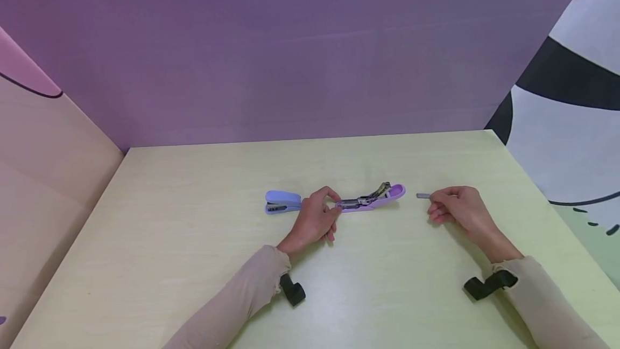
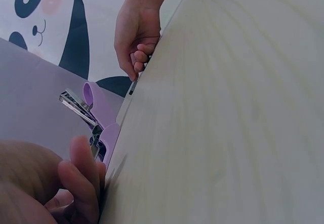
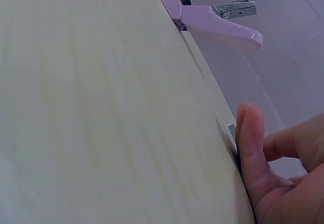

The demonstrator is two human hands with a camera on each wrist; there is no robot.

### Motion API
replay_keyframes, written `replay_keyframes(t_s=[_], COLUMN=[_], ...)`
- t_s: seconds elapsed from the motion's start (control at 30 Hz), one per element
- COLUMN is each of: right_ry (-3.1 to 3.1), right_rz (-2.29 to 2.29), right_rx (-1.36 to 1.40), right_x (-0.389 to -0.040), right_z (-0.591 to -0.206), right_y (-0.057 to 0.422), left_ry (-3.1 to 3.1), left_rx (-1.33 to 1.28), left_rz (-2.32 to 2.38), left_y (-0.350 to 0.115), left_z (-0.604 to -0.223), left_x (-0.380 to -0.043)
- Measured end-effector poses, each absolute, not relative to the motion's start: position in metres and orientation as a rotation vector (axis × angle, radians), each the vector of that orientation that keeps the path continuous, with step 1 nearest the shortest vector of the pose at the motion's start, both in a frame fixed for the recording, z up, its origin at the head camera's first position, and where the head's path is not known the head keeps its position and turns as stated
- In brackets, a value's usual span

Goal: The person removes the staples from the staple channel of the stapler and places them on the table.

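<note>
Left hand [image 1: 315, 216], between a blue stapler [image 1: 283, 197] and an opened lilac stapler [image 1: 372, 201], pinches the latter. Right hand [image 1: 459, 210] pinches a staple strip [image 1: 423, 195].

Purple stapler [image 1: 370, 202] glossy plastic w/ shiny metal pts [image 3: 237, 10]; tbl [image 1: 194, 220] smooth wood-look.

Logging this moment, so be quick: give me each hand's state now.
Left hand: closed, holding the near end of the opened purple stapler.
Right hand: closed, pinching a small grey strip.
</note>
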State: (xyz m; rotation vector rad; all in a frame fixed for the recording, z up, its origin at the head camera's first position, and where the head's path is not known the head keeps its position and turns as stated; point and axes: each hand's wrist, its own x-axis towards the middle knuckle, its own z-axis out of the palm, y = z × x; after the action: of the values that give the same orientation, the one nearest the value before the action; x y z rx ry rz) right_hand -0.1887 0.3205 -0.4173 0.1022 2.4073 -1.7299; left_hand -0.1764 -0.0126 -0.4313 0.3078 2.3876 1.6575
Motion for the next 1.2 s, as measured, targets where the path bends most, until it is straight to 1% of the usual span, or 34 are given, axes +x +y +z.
replay_keyframes(t_s=[0.4,0.67,0.8,0.97,1.2], right_ry=[2.418,2.455,2.518,2.591,2.658], right_rz=[-1.775,-1.781,-1.737,-1.712,-1.745], right_rx=[0.126,0.12,0.117,0.081,-0.085], right_x=[-0.191,-0.193,-0.189,-0.182,-0.177], right_z=[-0.419,-0.414,-0.404,-0.386,-0.366], right_y=[0.317,0.307,0.3,0.284,0.256], left_ry=[2.363,2.315,2.292,2.328,2.497], left_rx=[0.314,0.345,0.335,0.383,0.401], left_rz=[1.683,1.686,1.662,1.631,1.583], left_y=[-0.016,-0.028,-0.038,-0.056,-0.085], left_z=[-0.434,-0.427,-0.419,-0.402,-0.386], left_x=[-0.18,-0.176,-0.166,-0.153,-0.147])
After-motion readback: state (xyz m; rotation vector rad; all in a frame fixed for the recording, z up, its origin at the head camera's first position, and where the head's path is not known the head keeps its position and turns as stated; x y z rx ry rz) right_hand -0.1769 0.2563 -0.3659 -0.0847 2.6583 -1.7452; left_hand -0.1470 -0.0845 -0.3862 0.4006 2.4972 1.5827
